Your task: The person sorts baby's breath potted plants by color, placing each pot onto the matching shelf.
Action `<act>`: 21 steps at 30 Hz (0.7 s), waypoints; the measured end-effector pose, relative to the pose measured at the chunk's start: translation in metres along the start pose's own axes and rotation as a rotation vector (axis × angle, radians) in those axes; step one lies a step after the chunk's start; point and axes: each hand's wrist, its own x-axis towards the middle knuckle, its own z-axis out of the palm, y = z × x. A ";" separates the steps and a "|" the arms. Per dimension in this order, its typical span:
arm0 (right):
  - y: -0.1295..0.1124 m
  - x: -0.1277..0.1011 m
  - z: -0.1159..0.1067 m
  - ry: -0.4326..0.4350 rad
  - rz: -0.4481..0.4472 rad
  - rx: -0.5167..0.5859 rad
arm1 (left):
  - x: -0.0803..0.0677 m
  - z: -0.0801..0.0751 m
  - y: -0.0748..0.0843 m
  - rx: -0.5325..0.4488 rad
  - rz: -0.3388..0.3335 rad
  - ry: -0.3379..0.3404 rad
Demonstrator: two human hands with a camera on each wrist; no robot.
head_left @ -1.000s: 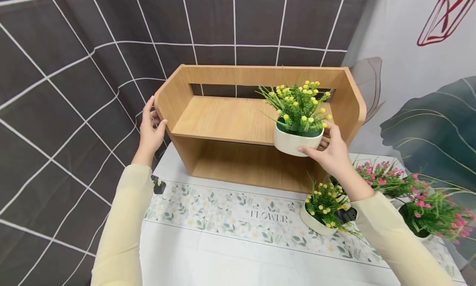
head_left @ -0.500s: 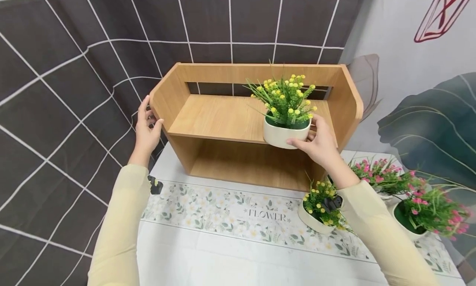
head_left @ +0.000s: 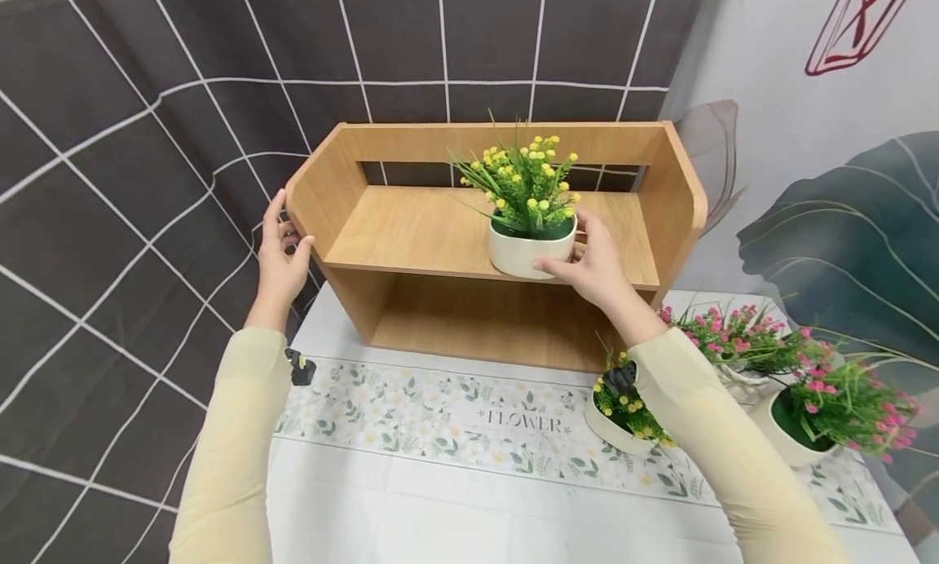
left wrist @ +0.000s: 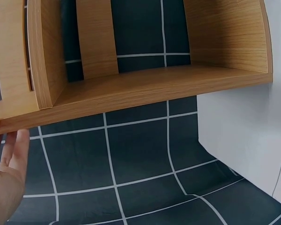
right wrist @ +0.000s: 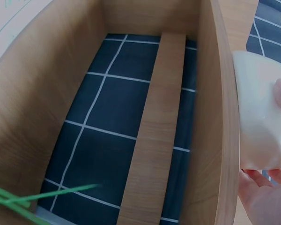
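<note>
In the head view my right hand [head_left: 597, 262] grips the right side of a white oval flowerpot [head_left: 524, 253] with yellow flowers and green grass blades. Its thumb lies on the pot's front, the other fingers partly hidden behind. The pot is at the front edge of the upper board of a two-tier wooden shelf [head_left: 411, 230]; whether its base touches the board I cannot tell. My left hand [head_left: 282, 262] holds the front edge of the shelf's left side panel [left wrist: 107, 103], thumb on one face, fingers on the other. The right wrist view shows the white pot [right wrist: 260, 112] against the board's edge.
A second white pot with yellow flowers [head_left: 616, 429] stands by the shelf's lower right corner, partly behind my right sleeve. Further right are pots of pink flowers [head_left: 795, 429]. A dark grid-patterned cloth [head_left: 183, 303] hangs close on the left and behind.
My right hand has carried the yellow-flower pot leftwards and slightly up along the shelf's front edge, towards its middle. My left hand stays on the side panel. The view has shifted slightly.
</note>
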 end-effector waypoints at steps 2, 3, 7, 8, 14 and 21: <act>-0.002 0.004 0.005 -0.012 0.008 0.014 | -0.001 -0.001 -0.001 0.001 0.001 0.009; -0.002 0.006 0.007 -0.019 0.012 0.025 | -0.001 -0.002 -0.001 0.000 0.002 0.011; -0.003 0.011 0.016 -0.041 0.038 0.059 | -0.002 -0.002 -0.002 0.011 0.003 0.007; -0.003 0.012 0.017 -0.044 0.043 0.066 | -0.002 -0.002 -0.002 0.012 0.003 0.006; -0.006 0.020 0.028 -0.048 0.047 0.060 | -0.001 -0.001 -0.001 0.028 -0.004 0.008; -0.013 0.028 0.040 -0.052 0.054 0.029 | -0.001 -0.001 -0.001 0.029 -0.010 -0.001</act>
